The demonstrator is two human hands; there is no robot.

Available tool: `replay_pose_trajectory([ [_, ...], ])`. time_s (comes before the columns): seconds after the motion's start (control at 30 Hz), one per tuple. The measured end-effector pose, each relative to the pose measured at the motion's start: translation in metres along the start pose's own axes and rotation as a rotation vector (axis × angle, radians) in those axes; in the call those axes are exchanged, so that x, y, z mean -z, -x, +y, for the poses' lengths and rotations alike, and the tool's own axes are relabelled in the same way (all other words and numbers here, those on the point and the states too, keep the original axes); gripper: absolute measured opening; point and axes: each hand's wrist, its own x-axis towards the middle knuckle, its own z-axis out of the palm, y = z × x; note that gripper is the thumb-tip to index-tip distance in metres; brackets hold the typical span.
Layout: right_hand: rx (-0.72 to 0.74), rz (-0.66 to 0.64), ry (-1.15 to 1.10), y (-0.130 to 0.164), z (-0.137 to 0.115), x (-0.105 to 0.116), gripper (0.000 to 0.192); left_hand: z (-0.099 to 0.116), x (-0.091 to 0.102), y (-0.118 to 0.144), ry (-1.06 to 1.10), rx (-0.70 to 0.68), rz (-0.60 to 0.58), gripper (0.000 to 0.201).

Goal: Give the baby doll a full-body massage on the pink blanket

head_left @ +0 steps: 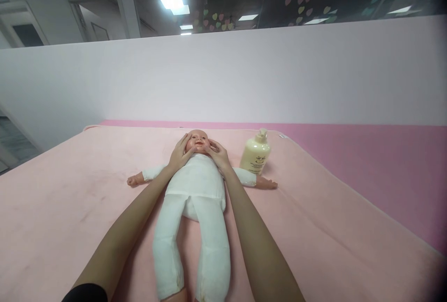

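Observation:
A baby doll [195, 176] with a white cloth body lies on its back, head away from me and arms spread to both sides. My left hand [179, 154] rests along the left side of its head, fingers stretched up past the cheek and thumb near the chin. On the opposite cheek lies my right hand [218, 154], its fingers extended and thumb by the mouth. Both palms touch the doll's face without closing around it. Beside the doll's arm on the right stands a pale yellow pump bottle [256, 153], upright.
Under the doll is a pink towel-like blanket [314, 241] spread over a pink surface [384, 167]. A white partition [244, 74] rises behind it. Beyond that are a doorway [101, 18] and dark glass with heart-shaped stickers.

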Motion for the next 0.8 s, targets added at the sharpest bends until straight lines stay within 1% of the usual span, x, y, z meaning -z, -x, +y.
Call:
replay_pose_trajectory([
  [0.1, 0.003, 0.004, 0.014, -0.0005, 0.001, -0.0002, 0.065, 0.0003, 0.0, 0.0005, 0.001, -0.005, 0.0, 0.062],
  [0.43, 0.013, -0.029, 0.008, -0.0004, 0.0006, -0.0003, 0.066, -0.0028, -0.0027, -0.0003, -0.002, -0.016, 0.004, 0.055],
  [0.67, 0.005, -0.02, -0.024, -0.0011, 0.0008, -0.0004, 0.06, -0.0079, -0.0047, -0.0008, 0.019, -0.029, 0.024, 0.054],
  [0.8, -0.023, -0.023, -0.071, -0.0025, 0.0044, 0.0014, 0.057, -0.0075, -0.0051, -0.0008, 0.036, -0.044, 0.042, 0.053],
])
